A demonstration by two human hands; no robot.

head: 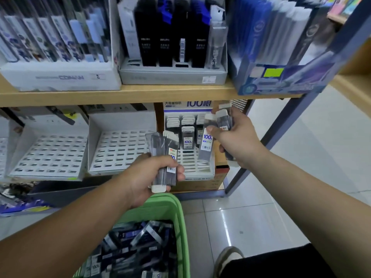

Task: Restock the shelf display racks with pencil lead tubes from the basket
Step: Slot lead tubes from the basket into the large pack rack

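Observation:
My left hand grips a bundle of clear pencil lead tubes with white caps, upright above the green basket. My right hand holds several more tubes; one tube marked "100" sticks out between thumb and fingers, in front of the white display rack. That rack has a few tubes standing in its back rows. The basket is full of loose tubes.
Two white slotted racks sit on the lower shelf to the left. The wooden upper shelf carries boxes of pens and refills. A blue metal shelf leg stands right of the rack. My shoe rests on the tiled floor.

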